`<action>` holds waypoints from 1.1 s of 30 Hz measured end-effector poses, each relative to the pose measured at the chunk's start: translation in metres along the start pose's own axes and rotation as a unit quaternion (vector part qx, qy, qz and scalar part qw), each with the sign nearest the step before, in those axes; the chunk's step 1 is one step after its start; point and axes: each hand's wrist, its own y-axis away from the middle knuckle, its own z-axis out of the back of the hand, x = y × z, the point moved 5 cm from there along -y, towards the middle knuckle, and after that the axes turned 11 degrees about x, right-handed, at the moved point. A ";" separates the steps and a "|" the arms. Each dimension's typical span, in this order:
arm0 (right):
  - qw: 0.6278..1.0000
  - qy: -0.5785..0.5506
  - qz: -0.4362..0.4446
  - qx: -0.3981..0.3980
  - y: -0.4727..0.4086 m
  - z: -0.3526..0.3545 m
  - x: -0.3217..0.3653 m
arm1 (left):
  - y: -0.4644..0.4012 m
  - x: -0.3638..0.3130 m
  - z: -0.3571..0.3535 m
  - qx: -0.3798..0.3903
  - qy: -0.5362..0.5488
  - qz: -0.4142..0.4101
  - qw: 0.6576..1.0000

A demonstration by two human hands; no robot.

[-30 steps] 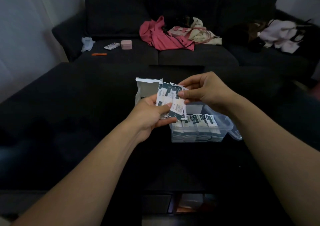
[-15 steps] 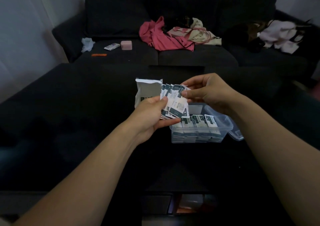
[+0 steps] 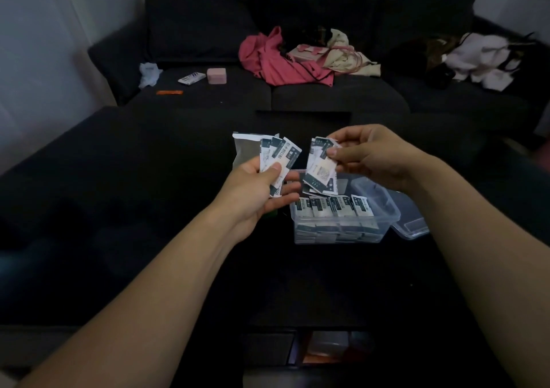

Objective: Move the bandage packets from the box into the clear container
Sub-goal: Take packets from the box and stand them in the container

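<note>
left hand (image 3: 253,191) grips a fan of bandage packets (image 3: 278,158), thumb on top, with the box (image 3: 245,152) standing just behind it, mostly hidden. right hand (image 3: 372,155) pinches a second bunch of packets (image 3: 321,167) between thumb and fingers (image 3: 331,151), hanging over the clear container (image 3: 387,209). the container sits on the dark tabletop (image 3: 148,209) with a row of packets already standing inside. its lid (image 3: 412,224) lies beside it, partly hidden. print on the packets is too small to read.
</note>
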 end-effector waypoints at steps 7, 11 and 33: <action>0.978 0.186 -0.082 0.051 -0.008 0.007 -0.020 | 0.003 -0.006 -0.003 0.013 -0.127 -0.034 0.991; 0.961 0.247 -0.094 0.088 -0.018 -0.006 -0.023 | 0.004 -0.007 -0.005 0.017 -0.161 -0.035 0.986; 0.922 0.315 -0.196 0.111 -0.034 -0.045 -0.039 | 0.005 -0.006 -0.004 0.014 -0.137 -0.010 0.990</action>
